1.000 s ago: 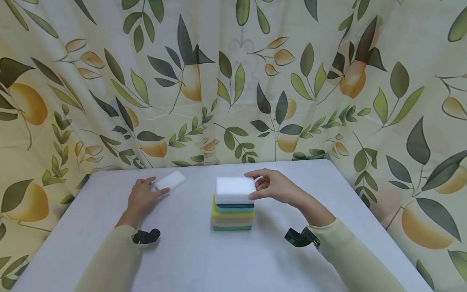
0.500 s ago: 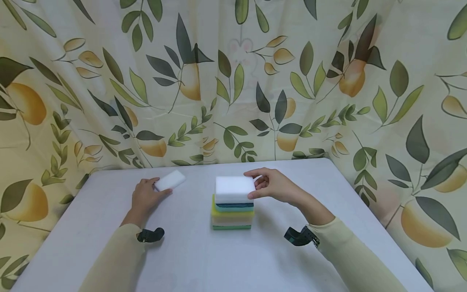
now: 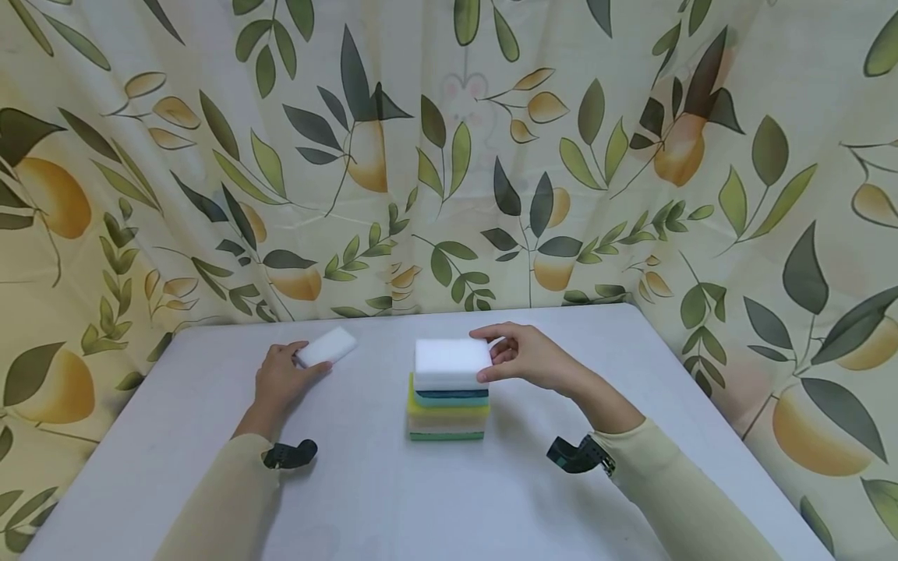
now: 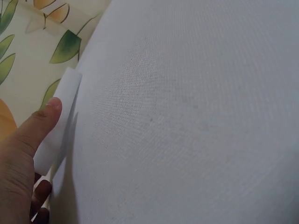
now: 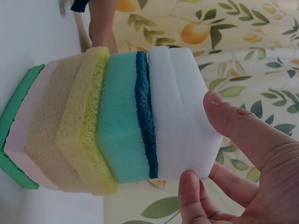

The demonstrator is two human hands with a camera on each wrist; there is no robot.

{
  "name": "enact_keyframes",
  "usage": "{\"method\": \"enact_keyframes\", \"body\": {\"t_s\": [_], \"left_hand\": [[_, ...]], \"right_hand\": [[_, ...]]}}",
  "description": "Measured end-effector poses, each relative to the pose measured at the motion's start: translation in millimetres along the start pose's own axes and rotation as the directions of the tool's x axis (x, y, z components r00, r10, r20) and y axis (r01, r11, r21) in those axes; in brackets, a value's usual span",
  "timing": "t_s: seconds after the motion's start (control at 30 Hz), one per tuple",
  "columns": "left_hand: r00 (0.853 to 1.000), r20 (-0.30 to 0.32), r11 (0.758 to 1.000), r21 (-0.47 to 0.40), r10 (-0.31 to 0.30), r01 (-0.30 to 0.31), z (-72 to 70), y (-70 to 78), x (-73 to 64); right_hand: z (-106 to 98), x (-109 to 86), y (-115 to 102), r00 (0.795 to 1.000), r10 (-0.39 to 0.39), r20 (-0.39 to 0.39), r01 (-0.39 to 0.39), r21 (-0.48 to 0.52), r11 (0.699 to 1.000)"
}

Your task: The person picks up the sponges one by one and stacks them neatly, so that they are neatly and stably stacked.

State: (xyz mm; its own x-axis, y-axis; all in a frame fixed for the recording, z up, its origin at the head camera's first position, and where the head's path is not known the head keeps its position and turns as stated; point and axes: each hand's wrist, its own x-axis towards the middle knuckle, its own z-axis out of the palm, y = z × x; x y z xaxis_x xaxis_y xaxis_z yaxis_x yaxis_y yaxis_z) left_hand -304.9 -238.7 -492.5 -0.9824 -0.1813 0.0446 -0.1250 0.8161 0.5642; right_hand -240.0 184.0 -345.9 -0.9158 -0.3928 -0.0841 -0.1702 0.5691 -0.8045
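At the table's left rear, my left hand (image 3: 281, 383) pinches a small white sponge (image 3: 330, 345) between thumb and fingers. The left wrist view has the thumb on the face of this sponge (image 4: 60, 123), which stands tilted up from the cloth. My right hand (image 3: 529, 358) grips the right end of the white sponge (image 3: 449, 362) topping a stack. Two white layers show there in the right wrist view. Beneath come a teal sponge (image 5: 121, 121) with a dark blue scouring layer, a yellow sponge (image 5: 86, 121), a beige and pink layer (image 5: 53, 102), and a green base (image 5: 19, 95).
White cloth covers the table (image 3: 393, 499). A curtain (image 3: 449, 195) printed with leaves and fruit hangs along its back and both sides. Dark camera straps sit on the left wrist (image 3: 288, 454) and right wrist (image 3: 581, 455).
The left hand has shifted slightly right and farther onto the small white sponge, its thumb and fingers now closer about it. The right hand and the stack stay where they were.
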Motion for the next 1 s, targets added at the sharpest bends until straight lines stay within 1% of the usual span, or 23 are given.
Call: {"method": "enact_keyframes", "body": {"t_s": [0.1, 0.2, 0.3, 0.43, 0.53, 1.0], "left_hand": [[1.0, -0.004, 0.997, -0.079, 0.003, -0.004, 0.4, 0.8, -0.9], [1.0, -0.007, 0.989, -0.151, 0.003, -0.004, 1.4, 0.5, -1.3], [1.0, -0.013, 0.982, -0.186, -0.009, 0.007, 2.7, -0.5, -1.3], [1.0, -0.024, 0.981, -0.196, -0.007, 0.002, 3.2, -2.3, -2.3], [1.0, -0.02, 0.979, -0.202, -0.001, -0.003, 3.0, -1.9, -4.1], [1.0, 0.027, 0.973, -0.23, 0.015, -0.008, 0.7, 11.2, -15.9]], "right_hand": [[-0.2, 0.1, 0.4, 1.0, -0.002, -0.001, 0.002, 0.009, 1.0], [-0.2, 0.1, 0.5, 1.0, 0.001, 0.0, -0.001, 0.022, 1.0], [0.0, 0.3, 0.6, 1.0, 0.003, 0.001, -0.003, 0.03, 1.0], [0.4, 0.6, 1.0, 1.0, 0.002, 0.001, -0.002, 0.026, 1.0], [0.8, 0.6, 0.9, 1.0, 0.0, 0.001, 0.0, 0.021, 1.0], [1.0, -1.2, 0.8, 1.0, -0.003, 0.006, 0.003, 0.047, 0.999]]}}
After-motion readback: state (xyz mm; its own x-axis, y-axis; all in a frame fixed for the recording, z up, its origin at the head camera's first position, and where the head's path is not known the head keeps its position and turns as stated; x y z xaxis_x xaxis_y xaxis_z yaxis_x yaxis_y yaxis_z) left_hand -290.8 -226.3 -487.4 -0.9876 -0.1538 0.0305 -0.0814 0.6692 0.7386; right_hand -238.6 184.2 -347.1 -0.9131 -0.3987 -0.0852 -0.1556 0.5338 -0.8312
